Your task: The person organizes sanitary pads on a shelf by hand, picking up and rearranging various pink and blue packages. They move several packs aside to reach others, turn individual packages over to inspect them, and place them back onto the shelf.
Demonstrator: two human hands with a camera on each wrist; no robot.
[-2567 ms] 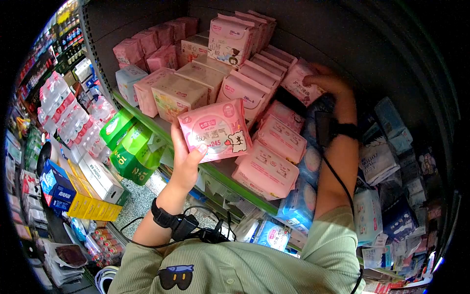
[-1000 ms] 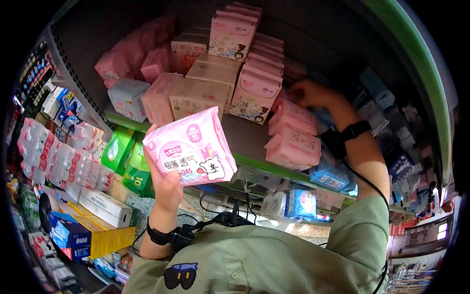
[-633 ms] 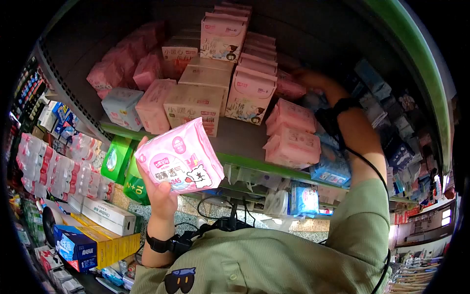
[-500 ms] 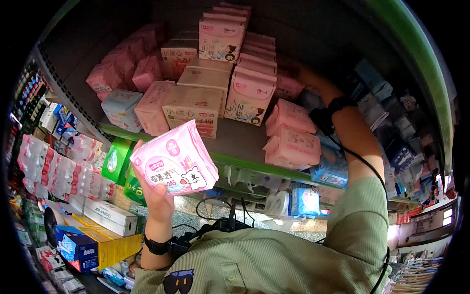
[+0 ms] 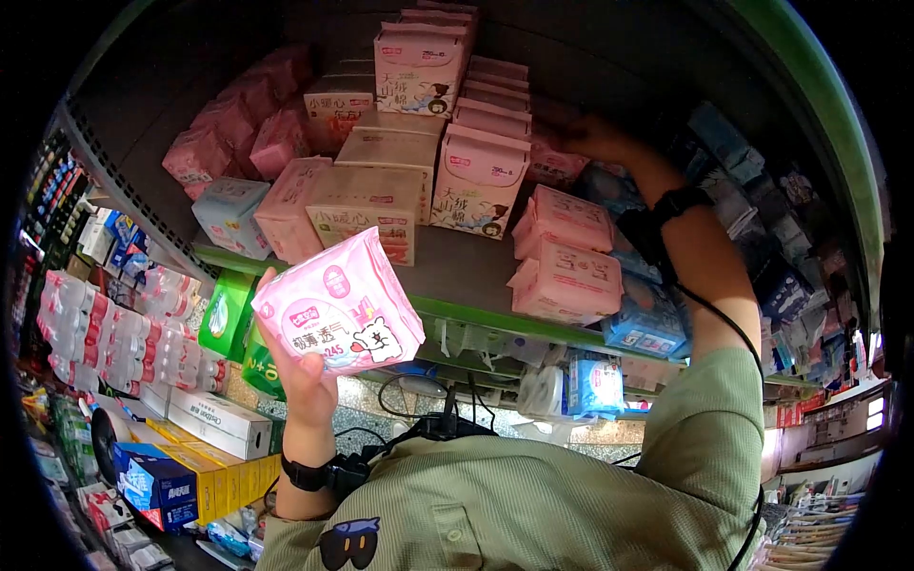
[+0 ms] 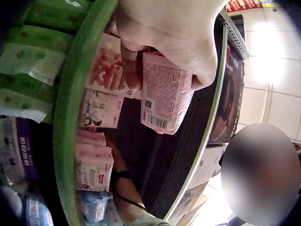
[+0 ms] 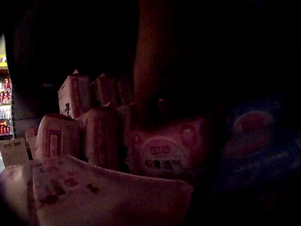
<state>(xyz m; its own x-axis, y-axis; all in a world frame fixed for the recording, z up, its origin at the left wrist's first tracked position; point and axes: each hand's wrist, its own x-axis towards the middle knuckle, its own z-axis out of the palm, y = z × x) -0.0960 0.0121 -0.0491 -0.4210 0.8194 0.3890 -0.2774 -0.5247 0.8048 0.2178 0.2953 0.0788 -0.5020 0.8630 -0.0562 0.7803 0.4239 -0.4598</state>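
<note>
Dim and deep, the shelf (image 5: 466,271) is full of pink packs and little boxes (image 5: 371,205). Out in front of its green edge (image 5: 476,315), the left hand (image 5: 309,395) has a good hold of the pink pack (image 5: 345,305), with the thumb on its front. The right hand (image 5: 605,141) reaches far back, by the back pack (image 5: 557,164), but it's too dark to tell if it holds anything. I think the person is tidying that back row. The next move seems to need a careful reach, so nothing gets knocked. The held pack is tipped, its picture side up toward the person's head. Its long way seems to go side to side, rising to the right.
</note>
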